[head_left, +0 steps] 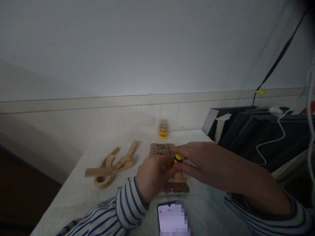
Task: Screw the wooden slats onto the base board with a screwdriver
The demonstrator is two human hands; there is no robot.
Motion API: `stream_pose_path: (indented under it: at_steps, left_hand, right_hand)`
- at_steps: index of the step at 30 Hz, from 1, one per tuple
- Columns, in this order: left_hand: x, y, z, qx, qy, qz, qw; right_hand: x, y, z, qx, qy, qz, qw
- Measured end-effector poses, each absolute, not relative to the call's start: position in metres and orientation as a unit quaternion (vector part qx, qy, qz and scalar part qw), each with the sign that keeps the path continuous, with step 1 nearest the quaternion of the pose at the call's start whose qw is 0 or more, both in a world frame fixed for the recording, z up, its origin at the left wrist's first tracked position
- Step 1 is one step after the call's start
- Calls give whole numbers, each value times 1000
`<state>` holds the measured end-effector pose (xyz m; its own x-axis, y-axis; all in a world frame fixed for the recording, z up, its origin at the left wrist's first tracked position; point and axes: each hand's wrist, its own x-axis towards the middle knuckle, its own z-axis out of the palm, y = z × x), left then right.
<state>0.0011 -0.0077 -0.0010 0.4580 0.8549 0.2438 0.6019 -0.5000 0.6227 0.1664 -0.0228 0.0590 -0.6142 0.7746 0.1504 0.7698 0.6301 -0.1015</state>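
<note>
Near the middle of the table, my right hand (197, 160) reaches in from the right, its thumb and fingers closed around a yellow and black screwdriver (178, 157) seen nearly end-on. My left hand (154, 173) is closed right beside it, fingertips pinched together by the handle; what they grip is hidden. Below the fingers a light wooden piece (179, 178) shows in part. Under both hands lies a brown printed packet (161, 149), its lower end also visible. The screwdriver's tip is out of sight.
Curved wooden parts (104, 172) lie at the left, with small metal pieces (128, 179) near my left sleeve. A yellow-based clear container (163, 128) stands at the back by the wall. A phone (172, 218) lies in front. Black panels (258, 131) and a white cable are at the right.
</note>
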Motion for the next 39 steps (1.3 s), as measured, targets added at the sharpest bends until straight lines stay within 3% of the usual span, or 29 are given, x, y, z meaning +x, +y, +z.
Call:
stream_pose_path:
  at_steps: [11, 39]
  left_hand:
    - [1, -8, -2, 825, 447, 262, 226]
    - [0, -6, 1, 838, 369, 264, 305]
  right_hand:
    - [170, -23, 59, -417, -904, 37, 84]
    - [166, -27, 56, -459, -886, -41, 55]
